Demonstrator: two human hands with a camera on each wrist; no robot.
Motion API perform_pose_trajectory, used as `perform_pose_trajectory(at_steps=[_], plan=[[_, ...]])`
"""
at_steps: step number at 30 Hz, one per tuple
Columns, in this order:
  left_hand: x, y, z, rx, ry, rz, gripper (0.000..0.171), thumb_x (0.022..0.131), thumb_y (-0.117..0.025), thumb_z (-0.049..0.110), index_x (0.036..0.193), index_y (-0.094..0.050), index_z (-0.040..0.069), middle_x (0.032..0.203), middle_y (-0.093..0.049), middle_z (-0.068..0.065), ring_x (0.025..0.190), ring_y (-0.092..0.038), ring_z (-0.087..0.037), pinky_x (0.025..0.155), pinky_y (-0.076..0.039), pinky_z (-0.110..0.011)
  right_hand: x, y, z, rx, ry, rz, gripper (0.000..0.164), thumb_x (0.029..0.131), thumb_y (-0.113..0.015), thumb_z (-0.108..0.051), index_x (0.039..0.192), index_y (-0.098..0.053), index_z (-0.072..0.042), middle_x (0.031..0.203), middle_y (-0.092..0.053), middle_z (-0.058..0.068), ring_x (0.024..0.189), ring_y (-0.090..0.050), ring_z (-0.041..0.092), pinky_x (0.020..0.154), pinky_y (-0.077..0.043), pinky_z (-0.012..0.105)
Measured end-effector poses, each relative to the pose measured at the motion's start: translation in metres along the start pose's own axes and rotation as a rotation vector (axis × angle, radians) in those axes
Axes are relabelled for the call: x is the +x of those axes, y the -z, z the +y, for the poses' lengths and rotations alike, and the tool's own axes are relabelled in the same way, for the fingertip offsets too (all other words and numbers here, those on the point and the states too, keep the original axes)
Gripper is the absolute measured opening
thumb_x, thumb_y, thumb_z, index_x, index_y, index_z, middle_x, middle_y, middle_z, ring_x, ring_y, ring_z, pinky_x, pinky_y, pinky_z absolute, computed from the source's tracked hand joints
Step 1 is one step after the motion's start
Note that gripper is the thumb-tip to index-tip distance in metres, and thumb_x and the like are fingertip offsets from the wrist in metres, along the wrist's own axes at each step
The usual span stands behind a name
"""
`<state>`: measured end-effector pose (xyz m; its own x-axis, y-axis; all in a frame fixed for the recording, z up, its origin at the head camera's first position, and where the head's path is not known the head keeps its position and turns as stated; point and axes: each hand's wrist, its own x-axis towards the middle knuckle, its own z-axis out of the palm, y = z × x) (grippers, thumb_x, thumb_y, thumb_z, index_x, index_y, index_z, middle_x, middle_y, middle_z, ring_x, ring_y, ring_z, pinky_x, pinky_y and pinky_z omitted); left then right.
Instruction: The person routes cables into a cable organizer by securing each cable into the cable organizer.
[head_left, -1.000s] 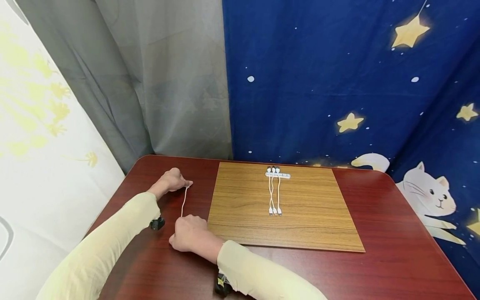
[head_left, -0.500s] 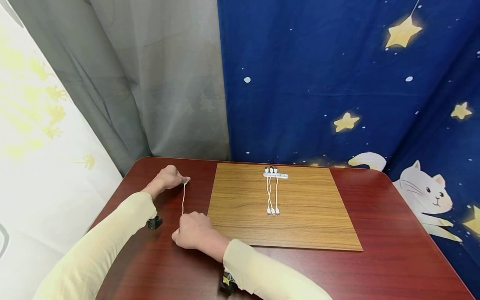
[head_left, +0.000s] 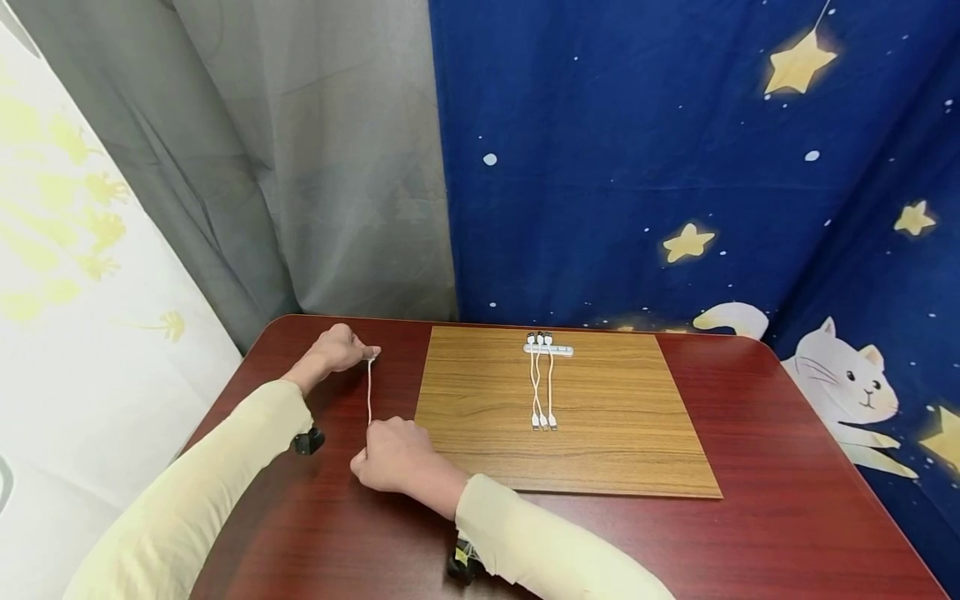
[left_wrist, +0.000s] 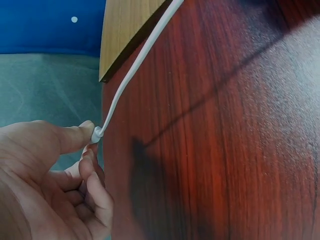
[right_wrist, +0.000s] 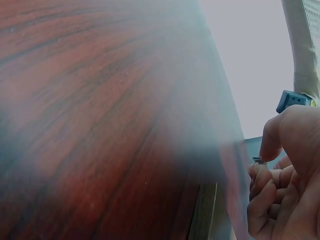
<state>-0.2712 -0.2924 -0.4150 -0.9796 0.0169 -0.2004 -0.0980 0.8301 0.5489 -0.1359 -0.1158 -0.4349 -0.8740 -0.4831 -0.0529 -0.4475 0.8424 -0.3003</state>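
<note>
A short white USB cable [head_left: 369, 392] stretches between both hands over the left part of the table. At its far end, my left hand [head_left: 337, 348] pinches the white plug [left_wrist: 97, 134] between thumb and fingertip. My right hand [head_left: 396, 457] grips the near end, closer to the board's front left corner. In the right wrist view a small metal connector tip [right_wrist: 258, 160] pokes out between thumb and forefinger. The cable runs nearly straight and throws a shadow on the tabletop in the left wrist view.
A wood-grain board [head_left: 615, 450] lies on the dark red table [head_left: 787, 467]. Near its back edge is a white cable holder [head_left: 561, 351] with three white cables [head_left: 551, 387] running toward the front, two of them crossing. Curtains [head_left: 360, 167] hang behind the table.
Both hands have shifted slightly away from the body, the right one also a little to the right. The cable between them has gone from curved to nearly straight. The head view has turned slightly.
</note>
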Motion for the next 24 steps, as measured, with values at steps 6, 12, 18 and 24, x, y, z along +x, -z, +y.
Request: perform_pose_trajectory(at_steps=[6, 12, 18, 24], plan=[[-0.001, 0.001, 0.008, -0.018, -0.012, 0.011, 0.043, 0.098, -0.068, 0.035, 0.073, -0.068, 0.000, 0.055, -0.042, 0.003, 0.061, -0.034, -0.019, 0.063, -0.035, -0.037, -0.001, 0.003, 0.007, 0.016, 0.003, 0.006, 0.022, 0.081, -0.065, -0.029, 0.064, -0.056, -0.018, 0.066, -0.058, 0.001, 0.059, -0.057, 0.019, 0.052, -0.047, 0.036], [0.000, 0.001, 0.014, -0.044, -0.020, 0.025, 0.041, 0.098, -0.069, 0.034, 0.078, -0.073, -0.001, 0.058, -0.048, 0.002, 0.063, -0.033, -0.019, 0.063, -0.034, -0.037, -0.002, 0.006, 0.015, 0.030, 0.009, 0.011, 0.021, 0.082, -0.065, -0.029, 0.065, -0.057, -0.018, 0.067, -0.059, 0.001, 0.060, -0.058, 0.019, 0.053, -0.048, 0.036], [0.002, 0.000, 0.018, -0.069, -0.027, 0.026, 0.043, 0.097, -0.069, 0.033, 0.075, -0.070, -0.004, 0.054, -0.043, 0.003, 0.058, -0.031, -0.018, 0.059, -0.031, -0.036, -0.006, 0.008, 0.026, 0.039, 0.028, 0.036, 0.022, 0.081, -0.064, -0.027, 0.063, -0.055, -0.018, 0.065, -0.058, 0.001, 0.060, -0.058, 0.019, 0.053, -0.047, 0.034], [0.004, -0.003, 0.026, -0.096, -0.051, 0.030, 0.043, 0.098, -0.069, 0.033, 0.078, -0.073, -0.004, 0.056, -0.051, -0.001, 0.060, -0.030, -0.019, 0.060, -0.030, -0.037, -0.009, 0.010, 0.032, 0.040, 0.033, 0.060, 0.022, 0.080, -0.064, -0.026, 0.061, -0.054, -0.019, 0.063, -0.057, 0.000, 0.059, -0.058, 0.019, 0.052, -0.046, 0.035]])
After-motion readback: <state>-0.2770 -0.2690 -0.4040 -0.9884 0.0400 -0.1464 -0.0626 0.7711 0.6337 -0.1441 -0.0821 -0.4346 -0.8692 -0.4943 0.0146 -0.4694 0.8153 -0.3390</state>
